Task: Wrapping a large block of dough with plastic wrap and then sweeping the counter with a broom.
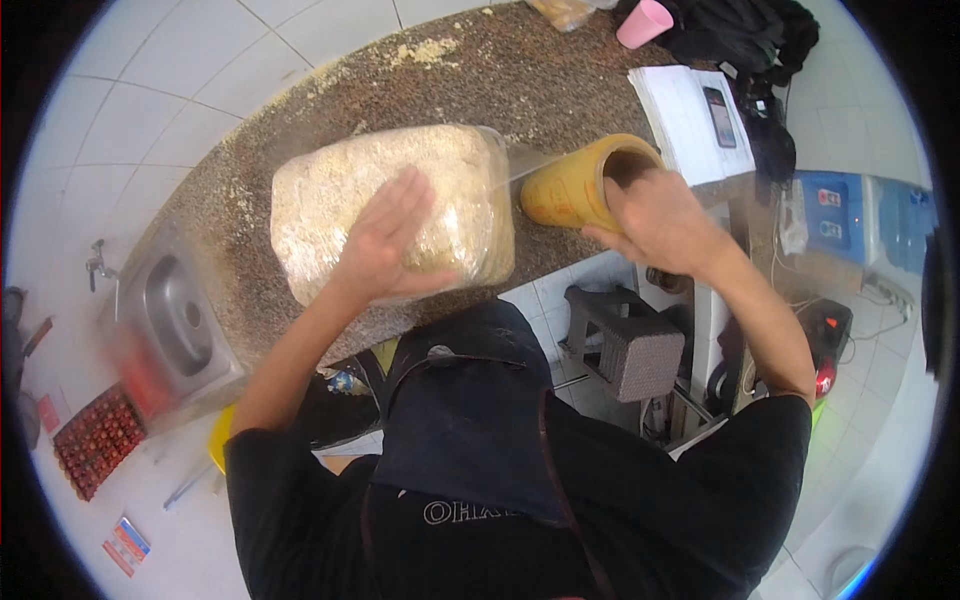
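Observation:
A large block of pale, crumbly dough-like material (pixel 322 195) lies on the granite counter, covered in shiny clear film. My left hand (pixel 394 240) rests flat on top of it with the thumb spread. Just right of the block is a big yellow roll of cling film (pixel 562 191), lying on its side with its hollow core facing right. My right hand (pixel 652 217) grips the roll's open end, its fingers partly inside the core. A stretched strip of clear film (pixel 529 169) runs from the roll to the block.
Pale crumbs (pixel 427 52) are scattered on the granite counter (pixel 360 97). An open notebook (pixel 671 112) carries a phone (pixel 720 116) near a pink cup (pixel 645 24) and dark cloth (pixel 739 34). A steel sink (pixel 180 315) lies left; a stool (pixel 630 345) stands below.

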Tool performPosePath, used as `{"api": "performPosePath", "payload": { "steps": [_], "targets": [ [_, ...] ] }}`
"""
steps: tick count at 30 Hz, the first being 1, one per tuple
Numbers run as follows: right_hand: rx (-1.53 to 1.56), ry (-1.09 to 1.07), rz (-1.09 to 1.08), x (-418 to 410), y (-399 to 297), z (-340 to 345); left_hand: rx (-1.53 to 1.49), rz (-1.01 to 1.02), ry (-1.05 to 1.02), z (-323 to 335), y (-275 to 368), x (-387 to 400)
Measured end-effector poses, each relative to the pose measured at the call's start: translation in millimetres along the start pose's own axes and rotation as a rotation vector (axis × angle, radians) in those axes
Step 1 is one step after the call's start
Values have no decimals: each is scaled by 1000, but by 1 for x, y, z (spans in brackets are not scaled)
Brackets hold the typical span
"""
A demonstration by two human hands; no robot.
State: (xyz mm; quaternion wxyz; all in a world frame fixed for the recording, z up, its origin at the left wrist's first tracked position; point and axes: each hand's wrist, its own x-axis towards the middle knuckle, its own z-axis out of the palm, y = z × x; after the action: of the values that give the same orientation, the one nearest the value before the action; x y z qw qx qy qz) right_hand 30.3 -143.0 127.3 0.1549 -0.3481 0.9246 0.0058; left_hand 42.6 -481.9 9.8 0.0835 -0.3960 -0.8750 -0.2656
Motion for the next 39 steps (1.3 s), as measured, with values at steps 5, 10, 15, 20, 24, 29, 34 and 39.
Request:
{"api": "performPosePath", "payload": {
  "steps": [5,10,15,20,24,29,34,39],
  "targets": [
    [-89,-66,-189,-38,-3,7,121,-23,39,5,1,-3],
    [-236,-134,-309,-77,-73,16,217,6,114,12,0,-6],
    [-241,-151,-347,-85,-150,28,199,-30,304,15,9,-11],
    [-256,-84,-309,-72,-175,37,-397,-10,445,-4,136,-59],
    [-267,-95,-301,-67,-189,34,-580,52,637,50,171,-69],
    [-87,78,-207,-86,-190,34,-519,-46,691,75,181,-57],
    [762,1194,322,-125,-195,110,-351,-75,665,49,183,-54],
    [2132,797,967,-92,-151,303,-326,-115,629,16,200,-34]
  ]
}}
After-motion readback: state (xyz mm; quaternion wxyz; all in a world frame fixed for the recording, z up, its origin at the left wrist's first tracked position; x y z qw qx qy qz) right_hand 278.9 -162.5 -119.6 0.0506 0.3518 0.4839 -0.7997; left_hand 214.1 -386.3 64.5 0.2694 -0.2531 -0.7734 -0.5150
